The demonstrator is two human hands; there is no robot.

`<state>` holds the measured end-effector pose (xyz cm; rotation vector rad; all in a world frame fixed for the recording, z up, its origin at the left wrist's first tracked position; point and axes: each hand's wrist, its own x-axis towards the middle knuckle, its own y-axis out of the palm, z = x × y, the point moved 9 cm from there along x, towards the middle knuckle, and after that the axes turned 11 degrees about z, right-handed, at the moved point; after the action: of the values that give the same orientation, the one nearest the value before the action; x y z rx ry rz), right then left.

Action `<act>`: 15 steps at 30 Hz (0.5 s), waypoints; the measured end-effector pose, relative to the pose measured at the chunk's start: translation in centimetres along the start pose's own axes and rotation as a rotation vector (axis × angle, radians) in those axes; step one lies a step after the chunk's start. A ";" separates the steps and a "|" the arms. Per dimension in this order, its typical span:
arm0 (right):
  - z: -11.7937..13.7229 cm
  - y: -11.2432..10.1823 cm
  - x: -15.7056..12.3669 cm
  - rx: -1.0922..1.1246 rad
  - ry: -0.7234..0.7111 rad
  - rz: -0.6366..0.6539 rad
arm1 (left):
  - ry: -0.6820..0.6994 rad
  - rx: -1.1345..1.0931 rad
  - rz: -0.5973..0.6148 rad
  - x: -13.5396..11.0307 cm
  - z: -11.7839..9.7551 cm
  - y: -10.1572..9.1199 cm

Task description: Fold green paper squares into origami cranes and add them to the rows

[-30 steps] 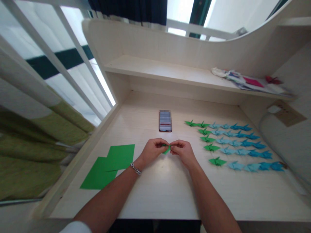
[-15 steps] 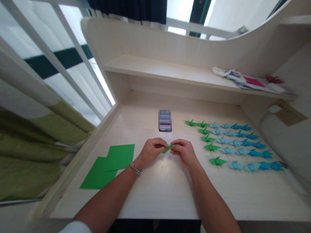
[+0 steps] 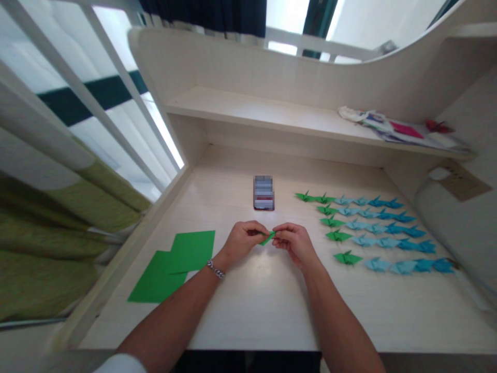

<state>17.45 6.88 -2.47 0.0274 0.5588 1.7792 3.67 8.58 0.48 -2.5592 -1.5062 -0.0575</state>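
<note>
A small piece of folded green paper (image 3: 267, 238) is pinched between my two hands above the middle of the desk (image 3: 248, 316). My left hand (image 3: 243, 241), with a metal bracelet on its wrist, closes its fingers on the paper's left end. My right hand (image 3: 294, 241) grips the right end with thumb and fingertips. Most of the paper is hidden by the fingers. To the right lie rows of finished paper cranes, green ones (image 3: 337, 235) nearest my hands, then light blue ones (image 3: 363, 240) and darker blue ones (image 3: 421, 246).
Flat green paper sheets (image 3: 174, 264) lie at the desk's left front. A phone (image 3: 264, 192) rests behind my hands. The shelf (image 3: 272, 114) above holds coloured papers (image 3: 392, 128) at its right end. A cable (image 3: 430, 207) runs along the right wall.
Both hands stay in place on the green paper. The fingers have shifted slightly and the paper's visible tip has tilted a little upward.
</note>
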 end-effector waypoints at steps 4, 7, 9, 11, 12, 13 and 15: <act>-0.1 0.4 0.0 -0.056 0.013 0.052 | -0.027 0.019 0.019 0.0 0.0 0.3; -0.3 0.5 0.1 -0.134 0.001 0.061 | -0.062 0.018 0.028 0.0 0.2 0.6; -0.4 0.4 0.2 -0.170 0.000 0.052 | -0.097 -0.004 0.029 0.0 0.6 0.7; -0.4 0.2 0.3 -0.198 0.002 0.035 | -0.129 -0.036 0.030 0.1 1.0 0.7; -0.4 0.2 0.3 -0.212 0.002 0.028 | -0.140 -0.052 0.032 0.1 1.2 0.7; -0.3 0.1 0.2 -0.224 -0.001 0.023 | -0.150 -0.068 0.037 0.1 1.4 0.6; -0.1 0.1 0.2 -0.240 -0.012 0.021 | -0.172 -0.100 0.053 0.1 1.7 0.6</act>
<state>17.30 7.02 -2.59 -0.1219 0.3345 1.8551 4.13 8.67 -1.21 -2.7446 -1.5277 0.0989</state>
